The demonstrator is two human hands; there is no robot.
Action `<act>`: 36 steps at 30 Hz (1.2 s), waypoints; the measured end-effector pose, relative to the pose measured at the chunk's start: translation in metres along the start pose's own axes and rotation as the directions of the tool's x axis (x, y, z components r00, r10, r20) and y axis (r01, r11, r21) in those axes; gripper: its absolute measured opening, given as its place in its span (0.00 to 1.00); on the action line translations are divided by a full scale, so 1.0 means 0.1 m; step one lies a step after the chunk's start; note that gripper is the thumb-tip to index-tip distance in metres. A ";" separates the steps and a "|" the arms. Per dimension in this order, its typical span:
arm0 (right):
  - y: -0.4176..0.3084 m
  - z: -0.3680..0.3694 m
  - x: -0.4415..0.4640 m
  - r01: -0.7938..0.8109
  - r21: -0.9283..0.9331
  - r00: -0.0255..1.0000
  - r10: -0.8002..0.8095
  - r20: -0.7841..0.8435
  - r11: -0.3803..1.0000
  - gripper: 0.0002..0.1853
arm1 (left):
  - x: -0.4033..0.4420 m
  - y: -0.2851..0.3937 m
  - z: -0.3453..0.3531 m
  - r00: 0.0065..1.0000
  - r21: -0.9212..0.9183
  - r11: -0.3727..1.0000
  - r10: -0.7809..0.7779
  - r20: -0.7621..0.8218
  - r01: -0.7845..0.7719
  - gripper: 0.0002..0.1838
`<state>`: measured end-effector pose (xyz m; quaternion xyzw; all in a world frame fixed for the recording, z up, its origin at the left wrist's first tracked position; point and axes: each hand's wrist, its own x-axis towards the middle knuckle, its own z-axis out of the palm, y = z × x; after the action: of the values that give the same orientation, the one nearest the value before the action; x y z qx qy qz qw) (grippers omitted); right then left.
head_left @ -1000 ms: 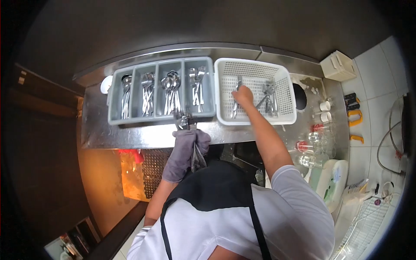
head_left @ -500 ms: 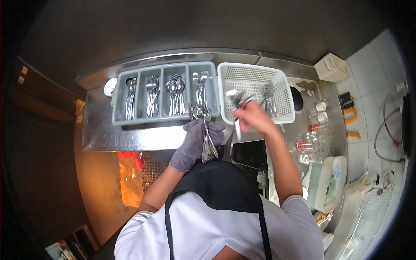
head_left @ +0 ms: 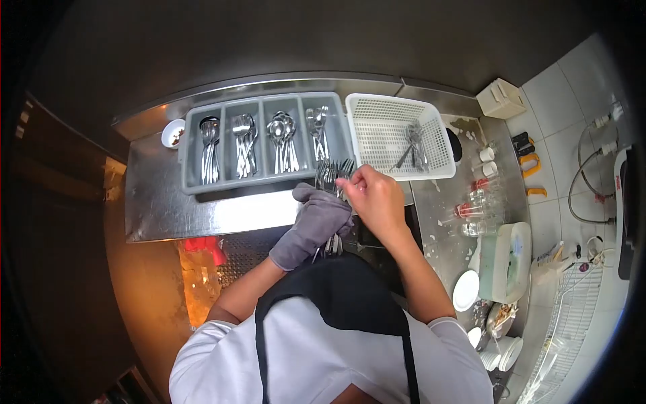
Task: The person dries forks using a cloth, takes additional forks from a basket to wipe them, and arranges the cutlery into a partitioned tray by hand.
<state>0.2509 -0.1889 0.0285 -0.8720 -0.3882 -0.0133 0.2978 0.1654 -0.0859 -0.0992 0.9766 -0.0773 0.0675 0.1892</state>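
Note:
My left hand (head_left: 313, 225), in a grey cloth glove, is wrapped around a bunch of forks (head_left: 329, 172). Their tines point away from me, and the handle ends show below the glove. At the right side of the bunch, my bare right hand (head_left: 377, 200) has its fingers curled and its thumb against the forks near the tines. Just beyond both hands lies a grey cutlery tray (head_left: 269, 179) with cutlery sorted into its compartments, spoons and forks among it. A white perforated basket (head_left: 380, 128) to its right holds a few loose pieces of cutlery (head_left: 416, 147).
A small white bowl (head_left: 173, 134) stands left of the tray. On the right-hand counter are glasses (head_left: 474, 211), white cups (head_left: 487, 161), a white plate (head_left: 465, 290) and a greenish tub (head_left: 501, 262). A cream box (head_left: 501, 99) sits in the back corner.
My right hand has come from the basket's front edge, where it held cutlery, to the fork bunch in my left hand. Fewer pieces lie in the basket. The view has shifted slightly.

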 end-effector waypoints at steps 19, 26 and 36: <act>-0.57 0.51 0.57 -0.219 0.552 0.902 -0.048 0.428 0.805 0.17 | -0.86 -0.47 -0.13 0.880 -0.783 0.621 -0.349 -0.323 -0.041 0.06; -0.47 0.75 0.36 -0.027 0.429 0.909 -0.156 0.386 0.903 0.15 | -0.85 -0.16 -0.64 0.818 -0.383 0.891 -0.401 -0.412 0.244 0.03; -0.38 0.73 0.34 0.062 0.369 0.901 -0.211 0.379 0.927 0.11 | -0.79 -0.16 -0.63 0.808 -0.199 0.942 -0.333 -0.487 0.269 0.04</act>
<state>0.2335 -0.1080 -0.0039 -0.7585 -0.4996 0.2185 0.3568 0.0839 -0.0376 -0.0594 0.9093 0.1279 0.2898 0.2699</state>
